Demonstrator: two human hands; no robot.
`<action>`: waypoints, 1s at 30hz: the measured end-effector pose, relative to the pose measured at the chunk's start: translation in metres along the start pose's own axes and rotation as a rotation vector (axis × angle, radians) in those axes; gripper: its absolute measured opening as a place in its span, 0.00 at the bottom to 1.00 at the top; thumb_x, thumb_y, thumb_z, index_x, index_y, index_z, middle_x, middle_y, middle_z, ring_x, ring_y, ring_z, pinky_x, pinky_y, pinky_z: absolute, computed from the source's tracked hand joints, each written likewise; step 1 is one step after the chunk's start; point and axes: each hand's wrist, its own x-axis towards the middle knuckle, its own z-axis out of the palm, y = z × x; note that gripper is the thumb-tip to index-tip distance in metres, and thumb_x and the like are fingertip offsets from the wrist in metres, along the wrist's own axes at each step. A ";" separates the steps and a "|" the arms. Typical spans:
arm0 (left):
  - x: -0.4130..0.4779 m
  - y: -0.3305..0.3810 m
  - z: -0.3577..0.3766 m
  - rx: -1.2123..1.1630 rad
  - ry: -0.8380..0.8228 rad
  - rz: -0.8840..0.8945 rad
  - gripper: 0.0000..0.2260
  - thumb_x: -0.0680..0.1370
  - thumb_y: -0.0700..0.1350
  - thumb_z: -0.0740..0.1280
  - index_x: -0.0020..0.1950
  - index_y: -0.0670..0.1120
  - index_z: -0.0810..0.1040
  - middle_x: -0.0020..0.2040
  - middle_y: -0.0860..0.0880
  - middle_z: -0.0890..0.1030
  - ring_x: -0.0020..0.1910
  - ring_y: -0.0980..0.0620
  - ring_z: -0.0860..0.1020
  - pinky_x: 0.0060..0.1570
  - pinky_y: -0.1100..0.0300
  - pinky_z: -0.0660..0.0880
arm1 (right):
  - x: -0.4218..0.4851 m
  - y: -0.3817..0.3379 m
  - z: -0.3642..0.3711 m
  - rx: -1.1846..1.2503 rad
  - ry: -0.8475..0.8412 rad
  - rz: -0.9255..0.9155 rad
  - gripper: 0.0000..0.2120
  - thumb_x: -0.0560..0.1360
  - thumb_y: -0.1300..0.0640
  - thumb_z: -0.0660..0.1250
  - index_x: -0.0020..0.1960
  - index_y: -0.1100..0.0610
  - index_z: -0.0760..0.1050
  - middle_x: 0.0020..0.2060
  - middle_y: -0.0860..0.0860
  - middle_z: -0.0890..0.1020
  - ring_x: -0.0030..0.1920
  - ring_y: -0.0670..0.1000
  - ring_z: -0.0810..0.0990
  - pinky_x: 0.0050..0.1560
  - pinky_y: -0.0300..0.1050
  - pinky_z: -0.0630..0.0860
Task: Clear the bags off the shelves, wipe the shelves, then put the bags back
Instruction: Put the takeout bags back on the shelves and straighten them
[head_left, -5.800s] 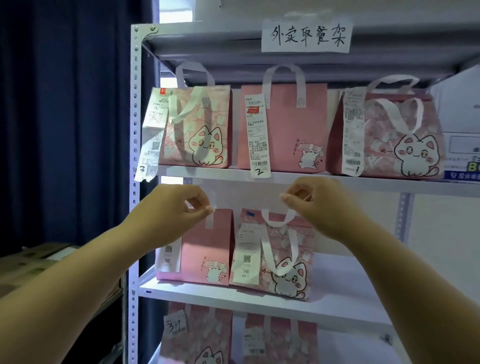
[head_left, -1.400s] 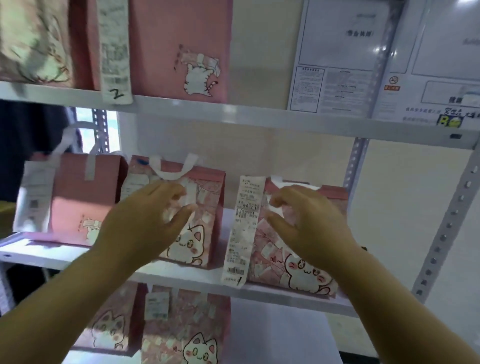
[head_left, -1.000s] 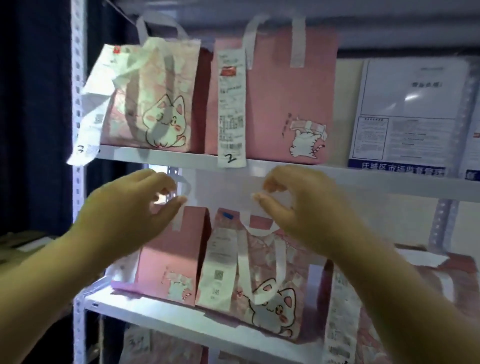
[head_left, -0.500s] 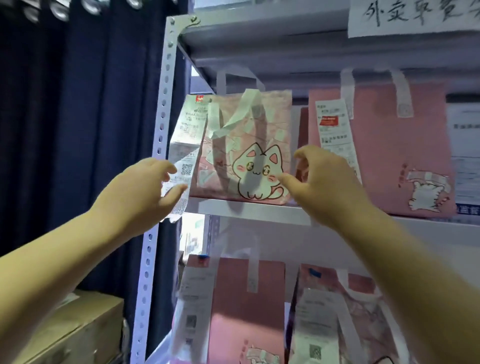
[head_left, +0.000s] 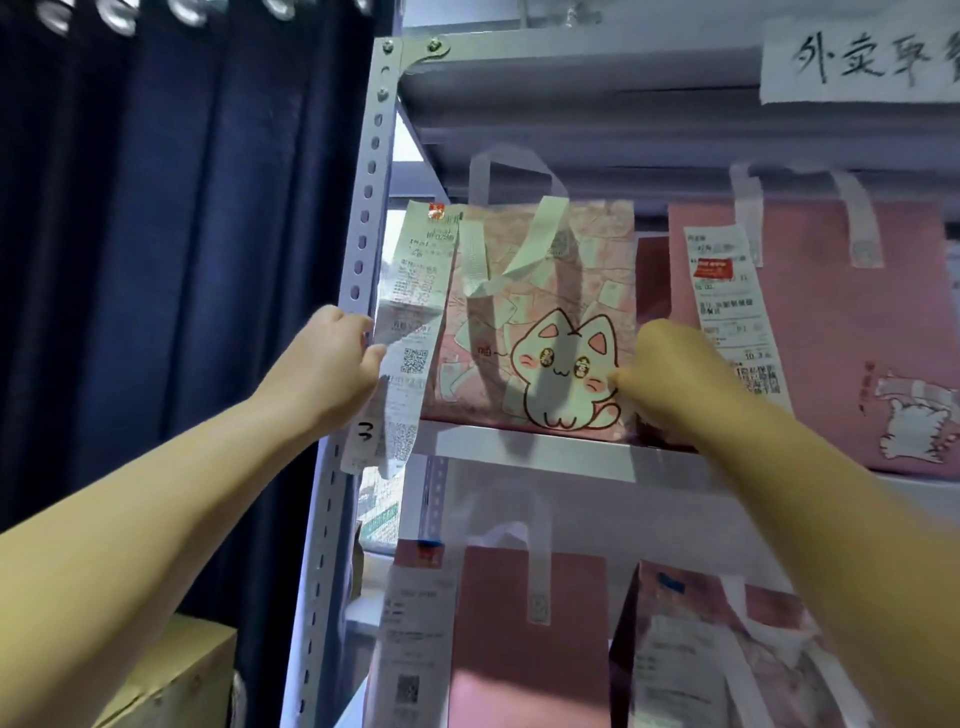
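A dark blue curtain is hanging along the left, beside the grey metal rack with its punched upright. The upper shelf is carrying two bags. The cat bag, pink with a scattered paper pattern and white handles, is standing upright at the shelf's left end. Just to its right the plain pink bag is showing a small striped cat drawing.

Below, a second plain bag and a patterned bag are standing side by side on the next shelf, each with a receipt. A cardboard box is sitting low at the left.

Both arms are reaching up to the cat bag. The right hand is gripping its right edge, thumb pressing on the front by the cat's cheek. The left hand is curling at the bag's left side with its thumb touching the long receipt. Whether its fingers are actually holding anything cannot be told.

A paper sign on the top beam is showing the handwritten characters 外卖取, cut off at the frame edge. The long receipt is carrying a red stamp, QR codes and a handwritten 3 near its foot. Beside the cat, 喵~ is printed. The plain bag's receipt is bearing a red band, its text too blurred to read.
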 end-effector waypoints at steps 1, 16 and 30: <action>0.000 -0.001 0.001 -0.005 0.002 0.004 0.11 0.80 0.47 0.58 0.56 0.42 0.75 0.55 0.44 0.72 0.51 0.46 0.74 0.47 0.57 0.66 | 0.001 0.001 0.003 -0.004 0.007 0.014 0.15 0.73 0.62 0.68 0.31 0.57 0.66 0.29 0.54 0.72 0.29 0.53 0.71 0.25 0.41 0.61; -0.021 -0.001 0.001 -0.194 0.046 0.058 0.09 0.78 0.49 0.62 0.46 0.46 0.80 0.45 0.51 0.80 0.44 0.51 0.78 0.40 0.57 0.68 | -0.022 0.017 -0.008 0.263 0.269 -0.090 0.07 0.72 0.59 0.70 0.41 0.64 0.77 0.36 0.56 0.81 0.36 0.54 0.79 0.34 0.43 0.73; -0.073 0.039 -0.076 -0.372 0.346 0.068 0.07 0.77 0.47 0.62 0.48 0.56 0.79 0.47 0.56 0.79 0.45 0.58 0.78 0.42 0.65 0.72 | -0.060 0.018 -0.058 0.626 0.380 -0.293 0.04 0.74 0.58 0.68 0.49 0.57 0.79 0.39 0.52 0.83 0.39 0.53 0.82 0.41 0.55 0.81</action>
